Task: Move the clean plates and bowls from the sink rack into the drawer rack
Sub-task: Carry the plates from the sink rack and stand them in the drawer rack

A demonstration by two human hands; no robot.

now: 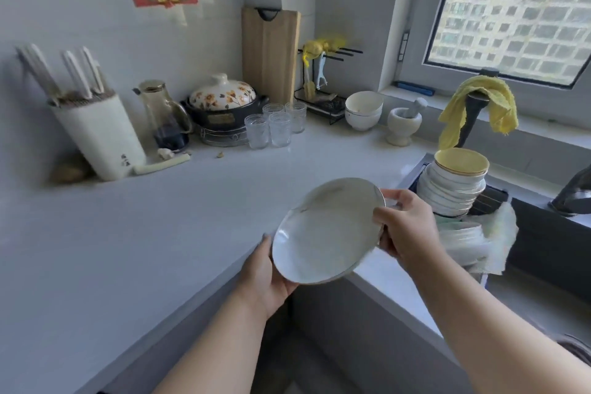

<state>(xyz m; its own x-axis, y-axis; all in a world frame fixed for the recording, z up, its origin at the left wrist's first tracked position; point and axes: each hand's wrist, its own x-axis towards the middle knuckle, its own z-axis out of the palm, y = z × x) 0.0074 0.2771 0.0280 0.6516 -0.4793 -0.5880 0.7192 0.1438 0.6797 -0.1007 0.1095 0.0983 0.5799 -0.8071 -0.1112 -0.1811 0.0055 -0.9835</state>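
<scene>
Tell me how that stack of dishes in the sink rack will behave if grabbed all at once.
The stack leans and looks unevenly nested, so it would probably shift or tip. It looks glazed ceramic, likely slippery, heavy together and breakable. Taking one at a time seems safer, as with the plate held now.

4 glasses [275,125], 2 hands [267,278], 1 plate [326,230].

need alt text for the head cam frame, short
Both hands hold a white plate tilted above the counter edge: left hand under its lower rim, right hand gripping its right rim. A stack of bowls sits in the sink rack to the right, below a yellow cloth.
</scene>
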